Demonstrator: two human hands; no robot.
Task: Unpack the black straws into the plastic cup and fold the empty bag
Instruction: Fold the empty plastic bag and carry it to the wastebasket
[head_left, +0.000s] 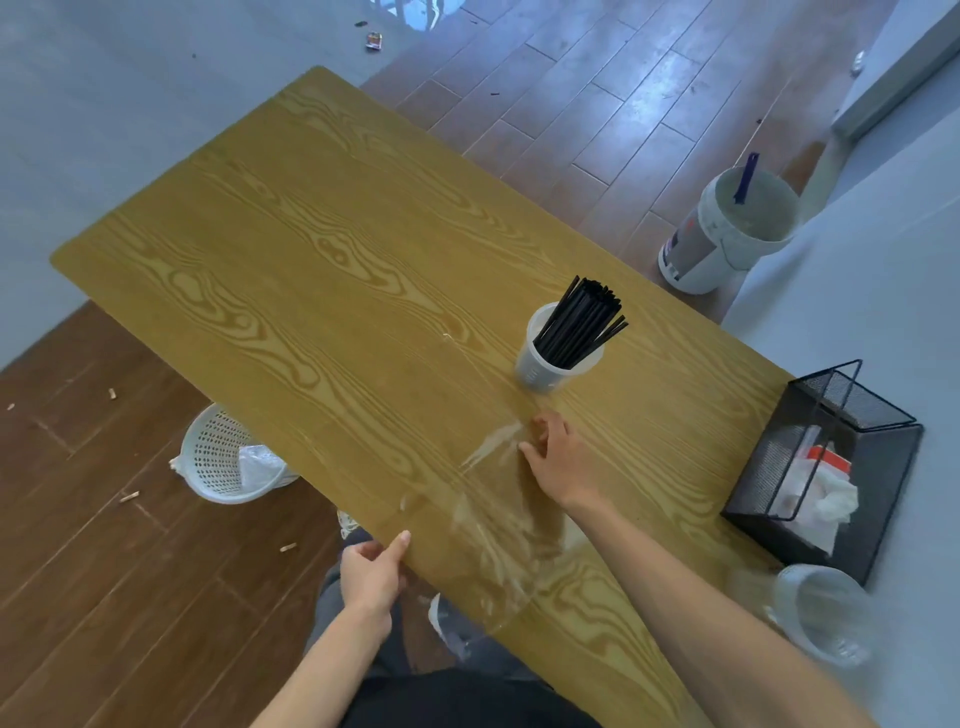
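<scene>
A bundle of black straws (582, 325) stands in a translucent plastic cup (540, 369) on the wooden table (311, 270). The empty clear bag (493, 525) lies flat on the table, stretching from just below the cup to the near edge. My right hand (561, 462) rests on the bag's far end with fingers spread and pressing down. My left hand (374, 569) is at the table's near edge, thumb on top near the bag's lower corner; whether it pinches the film is unclear.
A black mesh basket (826, 467) with white packets sits at the table's right end, and a second clear cup (821, 613) lies below it. On the floor are a white perforated bin (228, 457) and a plaster bucket (727, 228).
</scene>
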